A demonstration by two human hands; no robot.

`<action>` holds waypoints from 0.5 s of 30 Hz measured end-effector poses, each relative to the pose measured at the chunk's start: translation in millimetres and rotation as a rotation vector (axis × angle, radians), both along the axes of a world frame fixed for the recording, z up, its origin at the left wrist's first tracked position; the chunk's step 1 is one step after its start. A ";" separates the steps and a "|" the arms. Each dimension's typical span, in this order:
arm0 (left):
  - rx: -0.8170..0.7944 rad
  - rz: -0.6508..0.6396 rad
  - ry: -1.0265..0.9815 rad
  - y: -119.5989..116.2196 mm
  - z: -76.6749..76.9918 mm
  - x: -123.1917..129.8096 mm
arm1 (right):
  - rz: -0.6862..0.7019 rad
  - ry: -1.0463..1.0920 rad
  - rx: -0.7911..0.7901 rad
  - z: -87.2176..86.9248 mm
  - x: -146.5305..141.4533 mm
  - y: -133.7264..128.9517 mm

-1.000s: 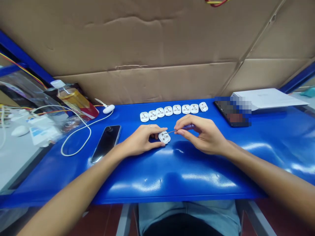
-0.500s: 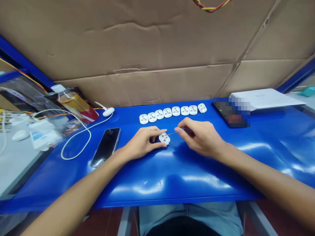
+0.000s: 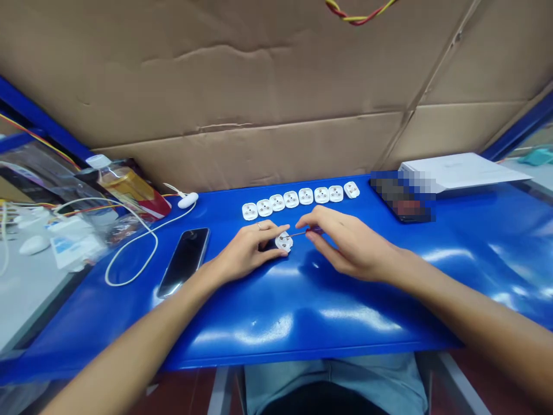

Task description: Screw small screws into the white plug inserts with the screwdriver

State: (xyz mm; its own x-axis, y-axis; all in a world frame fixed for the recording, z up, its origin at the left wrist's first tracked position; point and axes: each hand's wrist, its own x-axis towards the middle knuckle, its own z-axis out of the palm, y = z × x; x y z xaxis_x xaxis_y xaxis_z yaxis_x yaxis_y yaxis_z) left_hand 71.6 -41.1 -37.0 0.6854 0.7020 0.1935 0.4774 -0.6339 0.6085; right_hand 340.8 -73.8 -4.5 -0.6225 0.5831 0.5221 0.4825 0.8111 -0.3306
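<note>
The left hand point(image 3: 246, 252) is clamped on the edges of one white round-cornered unit point(image 3: 284, 242) at mid-worktop point(image 3: 302, 305), while the right hand point(image 3: 354, 248) grips a thin-shafted tool point(image 3: 297, 234), its tip at that unit's inner face. Eight similar units point(image 3: 306, 196) lie in a row behind, their completion state indeterminable. A phone point(image 3: 185, 259) and looped white cable point(image 3: 123, 284) lie to the left, apart from the tool; nothing visibly obstructs it.

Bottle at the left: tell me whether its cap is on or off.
On: the white cap sits over the neck of the bottle.
</note>
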 end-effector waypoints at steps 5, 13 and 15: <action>0.012 0.022 -0.010 2.2 -0.3 -1.9 | -0.084 -0.060 0.041 -3.9 2.5 2.0; -0.028 -0.030 -0.004 6.3 -0.7 -5.8 | -0.011 -0.056 0.087 -5.8 1.5 4.3; -0.021 -0.033 -0.011 6.5 -0.8 -6.1 | 0.000 -0.077 0.074 -3.8 0.8 2.3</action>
